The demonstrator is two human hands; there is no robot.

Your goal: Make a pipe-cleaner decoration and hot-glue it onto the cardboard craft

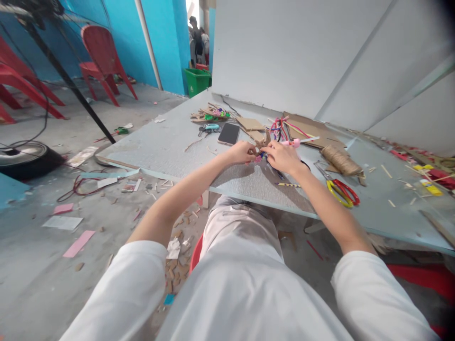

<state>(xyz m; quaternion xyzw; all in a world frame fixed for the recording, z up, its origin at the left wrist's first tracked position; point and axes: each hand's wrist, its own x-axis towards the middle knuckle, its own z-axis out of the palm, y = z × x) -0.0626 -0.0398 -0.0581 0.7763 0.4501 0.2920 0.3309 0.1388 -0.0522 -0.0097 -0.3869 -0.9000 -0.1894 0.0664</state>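
Observation:
Over the table's near half, my left hand (244, 152) is closed, its fingers pinching the edge of a brown craft piece (263, 141) that looks wrapped in twine and has pointed ends. From the other side my right hand (282, 155) pinches the same piece, thumb and fingertips close to the left ones. Small blue and pink bits (262, 156) show just beneath the fingers. A pink glue gun (292, 143) lies right behind my right hand, and a yellow patterned pencil (287, 185) lies below it. The fingers hide part of the craft piece.
Scissors (341, 190) with yellow and red handles and a twine spool (341, 160) lie to the right. Behind are a phone (229, 133), cardboard (250, 124), coloured pipe cleaners (279, 129) and a twine craft pile (210, 112). Red chairs (103, 57) stand left; scraps litter the floor.

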